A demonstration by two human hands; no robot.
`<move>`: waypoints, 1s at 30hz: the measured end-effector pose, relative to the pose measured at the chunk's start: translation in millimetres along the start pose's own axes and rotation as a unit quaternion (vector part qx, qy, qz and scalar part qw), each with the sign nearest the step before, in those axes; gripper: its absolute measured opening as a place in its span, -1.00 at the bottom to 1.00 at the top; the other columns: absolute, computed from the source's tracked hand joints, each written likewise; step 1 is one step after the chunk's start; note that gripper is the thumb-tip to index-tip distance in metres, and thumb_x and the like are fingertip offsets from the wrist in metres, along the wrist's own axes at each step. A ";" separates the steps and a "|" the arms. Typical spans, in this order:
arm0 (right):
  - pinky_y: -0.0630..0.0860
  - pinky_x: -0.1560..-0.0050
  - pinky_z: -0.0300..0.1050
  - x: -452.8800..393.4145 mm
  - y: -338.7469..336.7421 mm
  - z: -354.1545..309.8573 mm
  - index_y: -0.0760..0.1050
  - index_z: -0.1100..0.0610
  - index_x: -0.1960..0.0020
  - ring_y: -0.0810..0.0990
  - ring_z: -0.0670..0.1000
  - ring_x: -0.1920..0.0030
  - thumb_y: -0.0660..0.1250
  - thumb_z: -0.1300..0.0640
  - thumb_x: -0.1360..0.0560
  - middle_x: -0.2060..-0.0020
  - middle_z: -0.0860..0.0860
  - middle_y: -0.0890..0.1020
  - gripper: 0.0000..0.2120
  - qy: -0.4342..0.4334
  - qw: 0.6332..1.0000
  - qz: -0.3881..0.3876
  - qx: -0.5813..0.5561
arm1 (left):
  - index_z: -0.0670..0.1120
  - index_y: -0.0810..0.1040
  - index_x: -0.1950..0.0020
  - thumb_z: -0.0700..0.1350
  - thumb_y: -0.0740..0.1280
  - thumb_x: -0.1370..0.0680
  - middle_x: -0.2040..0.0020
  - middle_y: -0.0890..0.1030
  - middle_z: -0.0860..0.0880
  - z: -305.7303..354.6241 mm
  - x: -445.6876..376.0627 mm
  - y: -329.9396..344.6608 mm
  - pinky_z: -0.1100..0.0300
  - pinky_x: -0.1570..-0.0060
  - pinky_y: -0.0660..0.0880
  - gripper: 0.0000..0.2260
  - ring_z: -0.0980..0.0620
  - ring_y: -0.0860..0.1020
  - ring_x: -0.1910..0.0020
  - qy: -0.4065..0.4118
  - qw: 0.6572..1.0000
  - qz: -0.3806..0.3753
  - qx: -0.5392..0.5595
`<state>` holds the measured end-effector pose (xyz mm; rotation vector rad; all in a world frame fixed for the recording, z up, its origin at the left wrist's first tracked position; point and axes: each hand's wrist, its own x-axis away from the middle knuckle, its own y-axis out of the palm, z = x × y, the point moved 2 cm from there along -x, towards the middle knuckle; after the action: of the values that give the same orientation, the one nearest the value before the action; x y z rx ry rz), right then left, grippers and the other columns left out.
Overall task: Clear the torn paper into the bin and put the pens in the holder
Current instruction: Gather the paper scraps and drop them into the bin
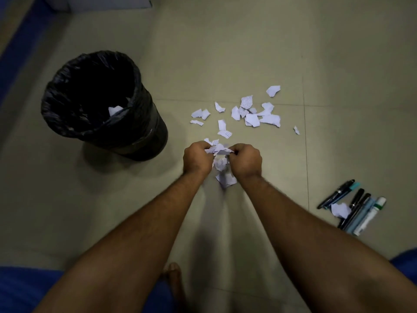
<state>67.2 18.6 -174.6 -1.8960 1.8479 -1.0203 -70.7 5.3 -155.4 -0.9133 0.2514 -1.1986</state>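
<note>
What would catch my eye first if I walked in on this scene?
Probably the two hands, left hand and right hand, gripping a bunch of torn paper at the centre. Beyond them white scraps litter the floor, a black-lined bin stands to the left, and pens lie at the right.

One bin (102, 105) with one paper scrap (115, 110) inside. Right of the bin, roughly twenty torn scraps (252, 119) and about six pens (354, 206); two hands (197, 159).

Beige tiled floor (225, 53) with thin grout lines, dim even lighting, blue strip (15, 57) along the left edge, pale white object (108, 2) at the far top edge
</note>
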 end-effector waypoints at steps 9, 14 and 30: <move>0.43 0.24 -0.18 11.1 -40.6 -124.2 0.70 0.07 0.12 0.63 0.03 0.21 0.35 0.13 -0.46 0.23 -0.02 0.72 -0.85 -0.080 0.991 0.015 -0.109 | -0.03 0.58 0.25 -0.24 0.41 -0.42 0.29 0.64 -0.06 63.2 4.9 -123.5 0.22 0.28 0.44 -0.88 -0.03 0.56 0.28 0.044 0.996 0.073 0.013; 0.45 0.27 -0.20 10.4 -41.2 -212.1 0.69 0.07 0.19 0.64 0.04 0.25 0.35 0.09 -0.43 0.28 -0.02 0.71 -0.85 -0.137 0.982 0.010 -0.128 | -0.12 0.66 0.14 -0.28 0.40 -0.44 0.27 0.61 0.00 80.3 -5.8 -214.0 0.34 0.39 0.37 -0.91 0.04 0.56 0.28 0.055 0.986 0.157 0.006; 0.46 0.23 -0.14 21.4 43.0 -353.8 0.60 0.17 0.06 0.61 0.13 0.15 0.37 0.17 -0.42 0.20 0.09 0.63 -0.87 -0.221 0.957 -0.121 0.145 | -0.09 0.52 -0.15 -0.16 0.35 -0.50 -0.11 0.60 -0.13 -10.8 -66.0 -303.3 0.06 -0.01 0.53 -0.77 -0.18 0.58 -0.08 -0.090 0.979 0.123 -0.136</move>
<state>-201.6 83.7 51.2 -1.9949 1.1738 -0.7955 -311.9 37.2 37.6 -1.1848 0.3763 -0.8594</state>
